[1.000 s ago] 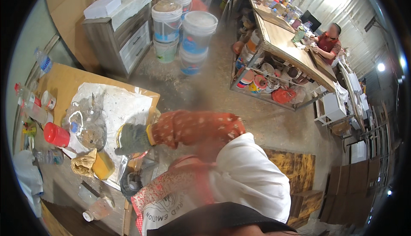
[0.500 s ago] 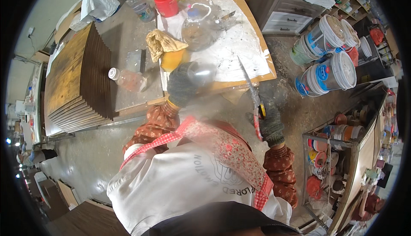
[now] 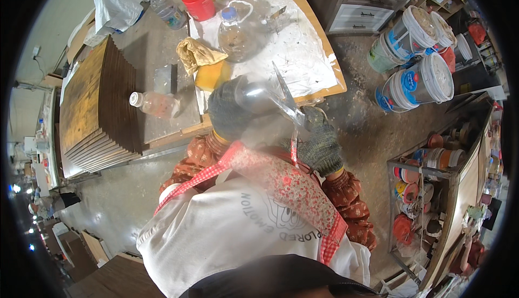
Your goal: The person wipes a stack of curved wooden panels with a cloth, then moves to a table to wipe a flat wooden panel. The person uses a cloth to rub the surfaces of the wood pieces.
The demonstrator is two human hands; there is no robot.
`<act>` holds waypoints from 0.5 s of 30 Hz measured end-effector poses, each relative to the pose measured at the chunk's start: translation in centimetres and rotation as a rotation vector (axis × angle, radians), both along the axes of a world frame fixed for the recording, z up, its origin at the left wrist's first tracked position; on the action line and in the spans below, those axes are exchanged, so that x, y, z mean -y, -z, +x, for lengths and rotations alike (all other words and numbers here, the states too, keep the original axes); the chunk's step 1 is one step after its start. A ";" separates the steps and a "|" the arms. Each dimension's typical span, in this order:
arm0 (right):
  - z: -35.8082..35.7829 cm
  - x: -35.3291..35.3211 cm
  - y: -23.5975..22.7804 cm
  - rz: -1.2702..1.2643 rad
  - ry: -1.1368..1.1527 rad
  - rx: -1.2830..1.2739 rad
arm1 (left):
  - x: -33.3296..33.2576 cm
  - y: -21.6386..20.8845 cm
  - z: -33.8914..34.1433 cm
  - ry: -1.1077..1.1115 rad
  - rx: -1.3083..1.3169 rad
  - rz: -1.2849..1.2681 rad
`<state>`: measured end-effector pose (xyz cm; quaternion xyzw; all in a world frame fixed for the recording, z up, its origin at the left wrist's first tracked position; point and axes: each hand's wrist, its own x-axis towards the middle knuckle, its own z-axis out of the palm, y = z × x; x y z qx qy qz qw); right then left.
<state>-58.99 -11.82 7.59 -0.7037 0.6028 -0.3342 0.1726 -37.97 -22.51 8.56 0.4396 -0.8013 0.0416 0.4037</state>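
Observation:
My left hand (image 3: 228,108), in a dark grey knit glove, is closed around a shiny, rounded clear plastic piece (image 3: 255,90), possibly part of a bottle. My right hand (image 3: 321,145), gloved alike, grips metal shears (image 3: 285,88) with a red handle. Their blades appear spread apart, close to the plastic; whether they touch it I cannot tell. Beyond my left hand lie a yellow sponge-like block (image 3: 212,75) and a crumpled tan cloth (image 3: 197,54). A large clear jug (image 3: 233,41) with a blue cap stands on a stained white sheet (image 3: 300,54).
A stack of brown panels (image 3: 100,103) stands at the left, beside a small white-capped bottle (image 3: 154,104). A red jar (image 3: 197,1) and a white plastic bag (image 3: 118,5) are at the back. Paint buckets (image 3: 419,81) and a shelf of cans (image 3: 421,171) stand to the right.
My right hand has moved left and inward with the shears, toward the plastic piece in my left hand. The blades now appear spread. My view has shifted slightly.

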 end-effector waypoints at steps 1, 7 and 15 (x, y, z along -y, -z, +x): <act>0.2 0.2 0.3 0.017 0.010 0.008 | -0.2 -0.3 0.0 0.014 -0.021 0.073; 0.4 0.8 1.3 0.090 -0.033 0.201 | -0.3 1.2 0.7 0.076 -0.071 0.209; 1.7 1.2 -1.5 0.018 -0.136 0.038 | -0.8 4.6 1.6 -0.072 0.043 0.067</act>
